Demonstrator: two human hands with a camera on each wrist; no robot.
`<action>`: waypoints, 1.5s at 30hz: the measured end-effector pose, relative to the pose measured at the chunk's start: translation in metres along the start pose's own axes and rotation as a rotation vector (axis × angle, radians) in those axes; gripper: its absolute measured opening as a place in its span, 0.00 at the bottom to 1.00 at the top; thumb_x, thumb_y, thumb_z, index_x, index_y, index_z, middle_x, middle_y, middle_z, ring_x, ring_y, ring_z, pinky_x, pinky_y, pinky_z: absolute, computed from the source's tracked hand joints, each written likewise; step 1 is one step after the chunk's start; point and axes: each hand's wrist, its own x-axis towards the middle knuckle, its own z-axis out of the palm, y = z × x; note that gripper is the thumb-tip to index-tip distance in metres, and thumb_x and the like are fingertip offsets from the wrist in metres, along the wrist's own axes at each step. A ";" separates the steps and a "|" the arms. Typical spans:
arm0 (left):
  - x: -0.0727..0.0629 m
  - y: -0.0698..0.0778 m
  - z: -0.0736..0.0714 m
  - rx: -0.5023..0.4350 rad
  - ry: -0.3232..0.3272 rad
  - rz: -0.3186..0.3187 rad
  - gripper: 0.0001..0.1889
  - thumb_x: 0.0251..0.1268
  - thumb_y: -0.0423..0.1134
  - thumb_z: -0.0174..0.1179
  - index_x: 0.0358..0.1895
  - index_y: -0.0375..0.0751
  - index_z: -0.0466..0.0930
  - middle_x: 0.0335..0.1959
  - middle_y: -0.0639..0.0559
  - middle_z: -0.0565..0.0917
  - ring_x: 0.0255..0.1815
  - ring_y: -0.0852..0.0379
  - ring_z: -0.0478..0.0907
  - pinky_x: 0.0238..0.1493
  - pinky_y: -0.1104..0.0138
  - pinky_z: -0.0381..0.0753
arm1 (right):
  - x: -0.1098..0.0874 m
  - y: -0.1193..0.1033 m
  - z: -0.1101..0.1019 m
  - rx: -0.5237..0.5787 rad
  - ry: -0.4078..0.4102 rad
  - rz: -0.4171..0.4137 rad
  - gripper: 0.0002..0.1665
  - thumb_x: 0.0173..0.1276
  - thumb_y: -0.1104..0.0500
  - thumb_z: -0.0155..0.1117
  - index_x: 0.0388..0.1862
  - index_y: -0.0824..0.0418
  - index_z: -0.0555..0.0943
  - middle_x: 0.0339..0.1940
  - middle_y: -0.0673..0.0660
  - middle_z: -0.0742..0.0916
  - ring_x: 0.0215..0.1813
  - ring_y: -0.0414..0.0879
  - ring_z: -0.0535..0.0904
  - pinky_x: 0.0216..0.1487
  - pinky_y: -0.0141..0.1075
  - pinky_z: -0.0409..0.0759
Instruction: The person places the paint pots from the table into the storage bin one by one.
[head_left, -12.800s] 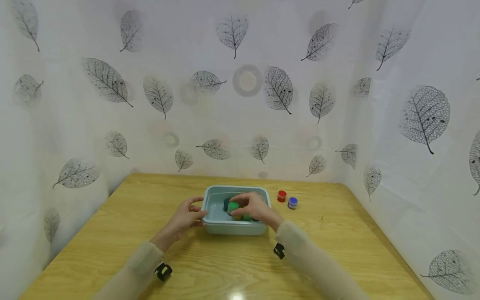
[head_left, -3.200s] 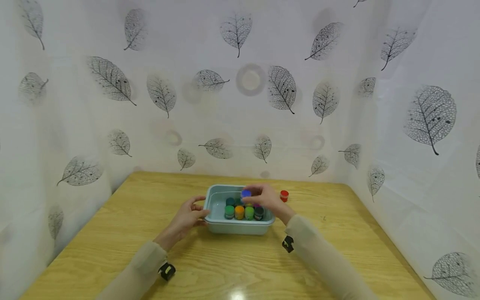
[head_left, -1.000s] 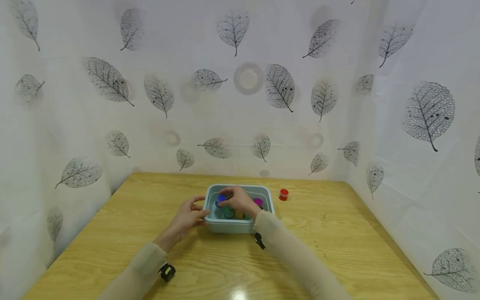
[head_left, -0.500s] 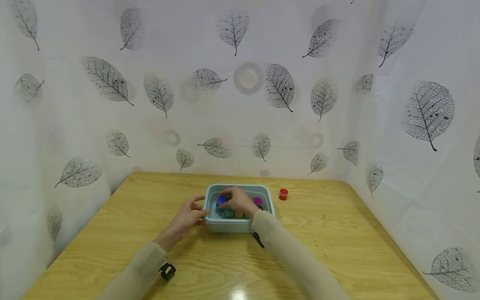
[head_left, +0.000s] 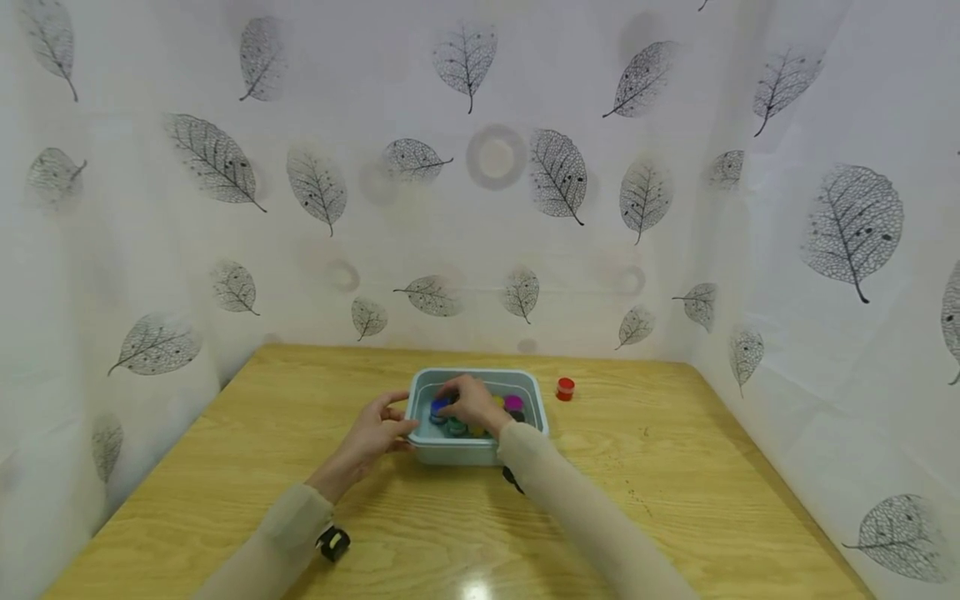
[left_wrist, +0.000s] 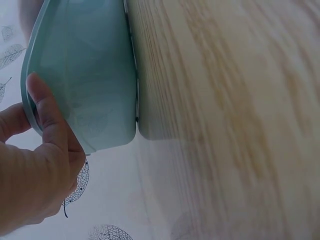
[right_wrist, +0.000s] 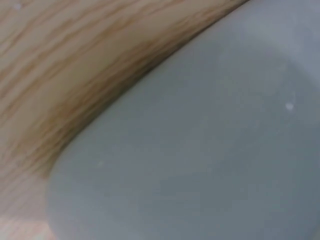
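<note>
At the left end of a pale blue-green plastic box (head_left: 453, 456), my left hand (head_left: 375, 435) grips the rim. In the left wrist view, the fingers of that left hand (left_wrist: 47, 160) hook over the edge of the box (left_wrist: 92, 75). My right hand (head_left: 474, 402) reaches down inside, pinching a small paint jar with a blue lid (head_left: 438, 408) upright in the left part. Close by are a green-lidded jar (head_left: 457, 427) and a magenta-lidded jar (head_left: 513, 402). Other jars are partly hidden under the right hand. Only the box's outer wall (right_wrist: 175, 150) shows in the right wrist view.
A red-lidded jar (head_left: 565, 389) stands on the wooden table (head_left: 637, 533), to the right of the box. A leaf-patterned curtain (head_left: 480, 250) encloses the back and sides of the table.
The blue-lidded jar stood on the table beside the red one; my right hand has since brought it into the box, moving left and slightly down. The left hand keeps its hold on the rim.
</note>
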 end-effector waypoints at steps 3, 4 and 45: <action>0.001 -0.001 0.000 0.003 0.004 -0.003 0.32 0.66 0.26 0.59 0.72 0.33 0.59 0.44 0.39 0.73 0.32 0.53 0.82 0.38 0.59 0.89 | 0.000 0.001 0.001 -0.014 0.019 0.000 0.14 0.62 0.64 0.70 0.48 0.63 0.86 0.47 0.56 0.88 0.51 0.49 0.82 0.57 0.41 0.81; 0.001 -0.001 0.000 0.005 0.008 -0.005 0.32 0.66 0.26 0.59 0.72 0.34 0.59 0.44 0.39 0.74 0.32 0.53 0.82 0.39 0.58 0.89 | 0.000 0.001 0.001 -0.015 0.025 0.002 0.14 0.63 0.65 0.70 0.48 0.63 0.86 0.46 0.56 0.88 0.51 0.50 0.82 0.57 0.41 0.81; 0.004 -0.004 -0.002 0.004 -0.019 -0.014 0.33 0.66 0.27 0.60 0.73 0.35 0.58 0.45 0.38 0.73 0.37 0.49 0.83 0.40 0.58 0.89 | -0.021 0.014 -0.050 0.256 -0.064 0.006 0.19 0.67 0.57 0.67 0.55 0.61 0.83 0.47 0.54 0.88 0.45 0.49 0.83 0.44 0.43 0.86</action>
